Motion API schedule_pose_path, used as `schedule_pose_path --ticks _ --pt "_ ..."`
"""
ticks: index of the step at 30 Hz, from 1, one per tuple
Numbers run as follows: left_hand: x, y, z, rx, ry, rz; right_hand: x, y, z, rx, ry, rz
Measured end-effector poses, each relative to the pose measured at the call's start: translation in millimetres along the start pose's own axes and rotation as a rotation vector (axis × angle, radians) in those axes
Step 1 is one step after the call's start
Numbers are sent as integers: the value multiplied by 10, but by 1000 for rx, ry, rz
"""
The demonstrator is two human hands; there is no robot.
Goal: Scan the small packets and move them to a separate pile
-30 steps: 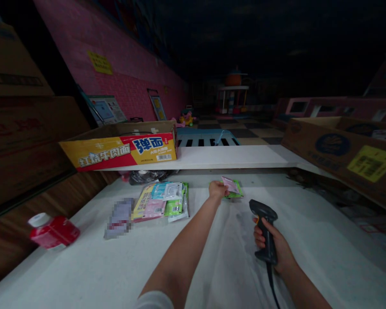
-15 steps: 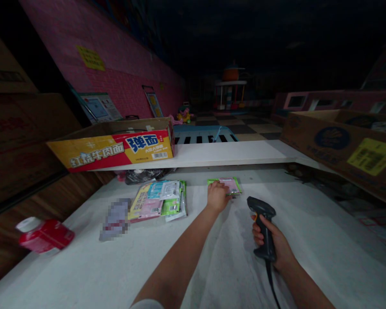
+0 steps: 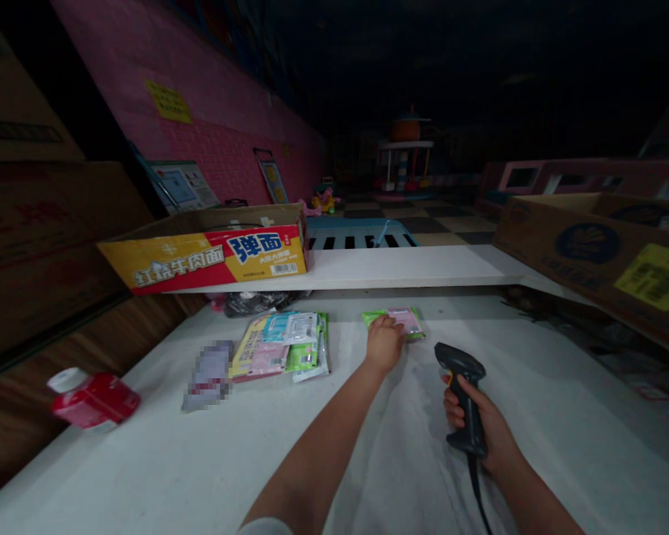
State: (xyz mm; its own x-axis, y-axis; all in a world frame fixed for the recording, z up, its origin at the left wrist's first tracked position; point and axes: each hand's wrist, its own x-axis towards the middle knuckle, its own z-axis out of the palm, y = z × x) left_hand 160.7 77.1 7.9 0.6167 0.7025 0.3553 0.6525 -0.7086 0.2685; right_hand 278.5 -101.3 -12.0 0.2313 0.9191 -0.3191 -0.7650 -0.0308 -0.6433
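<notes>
My left hand reaches forward to a flat green-and-pink packet on the white counter. Its fingers are bent over the packet's near left part and hide some of it; the packet lies flat. My right hand is wrapped round the handle of a black barcode scanner, with a finger by its yellow trigger. The scanner is held above the counter, its head tilted up and to the left, and its cable runs down toward me. To the left lies an overlapping pile of colourful flat packets.
A red bottle with a white cap lies at the left. Beside the pile is a blurred-out item. A raised white shelf crosses behind, with a red-yellow carton on its left and a brown carton on its right.
The whole view has shifted slightly, so things appear a little further right. My left hand stays at the packet, and my right hand still holds the scanner.
</notes>
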Motion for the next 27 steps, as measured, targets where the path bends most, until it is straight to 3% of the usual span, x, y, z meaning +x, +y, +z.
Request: schedule_pose_path --ticks 3,7,12,15,17,23,27 --pt "-160 -98 -205 0 29 -28 -9 6 -28 0 -2 6" --pt "-390 -339 -644 93 95 -161 -21 9 -42 6 -10 27" --pt "-637 -741 -1080 348 211 -581 -20 20 -68 6 -13 36" --pt "-721 -910 -1165 408 205 -786 -6 30 -94 14 -10 34" --pt "-744 -971 -1176 401 178 -837 -1 32 -103 22 -10 32" --pt "-717 -999 -1231 331 172 -897 -25 25 -87 38 -32 32" --pt "-698 -1042 -1292 153 262 -862 -26 35 -95 29 -35 23"
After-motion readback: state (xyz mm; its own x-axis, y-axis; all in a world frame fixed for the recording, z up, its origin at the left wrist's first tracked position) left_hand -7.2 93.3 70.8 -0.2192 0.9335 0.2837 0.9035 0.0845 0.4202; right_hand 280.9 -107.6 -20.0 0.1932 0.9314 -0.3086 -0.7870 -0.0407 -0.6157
